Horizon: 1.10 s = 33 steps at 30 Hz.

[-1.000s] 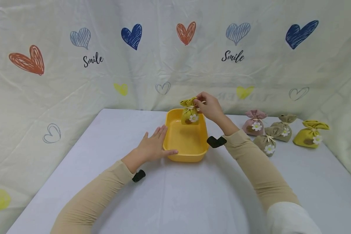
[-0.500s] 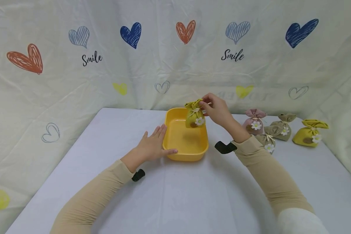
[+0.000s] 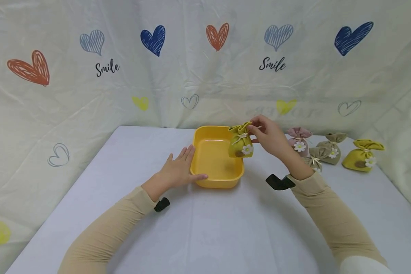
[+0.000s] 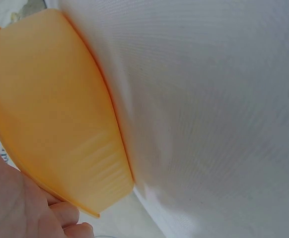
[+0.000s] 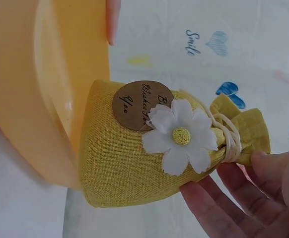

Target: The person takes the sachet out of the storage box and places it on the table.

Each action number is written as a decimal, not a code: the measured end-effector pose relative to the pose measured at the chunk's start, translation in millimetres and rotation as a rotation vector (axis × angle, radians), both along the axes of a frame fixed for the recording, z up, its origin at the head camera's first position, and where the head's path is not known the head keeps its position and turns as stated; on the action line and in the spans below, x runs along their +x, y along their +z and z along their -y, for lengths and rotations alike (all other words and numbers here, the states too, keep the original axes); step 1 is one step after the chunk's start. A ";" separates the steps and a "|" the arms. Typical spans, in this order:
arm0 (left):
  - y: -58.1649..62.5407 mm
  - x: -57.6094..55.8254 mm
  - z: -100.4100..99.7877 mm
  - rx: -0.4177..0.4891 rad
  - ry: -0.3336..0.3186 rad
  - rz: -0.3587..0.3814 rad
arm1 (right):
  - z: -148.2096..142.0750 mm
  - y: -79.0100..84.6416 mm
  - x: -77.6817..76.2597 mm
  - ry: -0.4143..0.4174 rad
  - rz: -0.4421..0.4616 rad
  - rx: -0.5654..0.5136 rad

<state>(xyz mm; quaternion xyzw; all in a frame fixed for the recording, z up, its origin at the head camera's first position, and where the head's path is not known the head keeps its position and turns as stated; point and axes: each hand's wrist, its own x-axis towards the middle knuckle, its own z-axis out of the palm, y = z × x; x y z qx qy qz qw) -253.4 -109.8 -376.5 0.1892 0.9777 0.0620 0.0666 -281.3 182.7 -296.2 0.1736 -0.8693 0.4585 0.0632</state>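
Note:
A yellow cloth pouch with a white flower and a round brown tag hangs from my right hand. Thumb and fingers pinch its gathered neck, as the right wrist view also shows. The pouch is over the right rim of a yellow plastic basin. My left hand rests with straight, spread fingers against the basin's left side, its thumb over the near left corner. In the left wrist view the basin's wall fills the left, with part of the hand at its rim.
Right of the basin stand a pink pouch, two grey-beige pouches close together, one partly hidden by my right arm, and another yellow pouch. All are on the white-covered table. A printed cloth backdrop hangs behind.
My right hand has moved right and slightly toward me with the yellow pouch, from above the basin's far part to its right rim. The left hand and basin have stayed put.

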 end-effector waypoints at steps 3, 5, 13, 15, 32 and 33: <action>-0.5 0.0 0.0 -0.004 -0.003 0.000 | -7.9 -0.6 5.1 -0.011 -0.007 0.020; -0.6 -0.2 -0.6 -0.004 -0.004 0.002 | -13.5 -0.7 9.0 -0.023 -0.002 0.027; -1.5 -0.4 -1.8 -0.003 0.002 0.006 | -39.3 2.5 23.8 -0.066 -0.057 0.034; -1.2 -0.3 -2.1 -0.007 0.005 0.008 | -45.7 3.7 26.7 -0.083 -0.051 0.048; -0.5 2.6 -2.3 0.018 0.008 0.008 | -110.5 5.0 44.0 -0.211 -0.050 0.015; -1.0 2.4 -2.5 0.018 0.008 0.006 | -114.9 5.5 45.1 -0.219 -0.049 0.008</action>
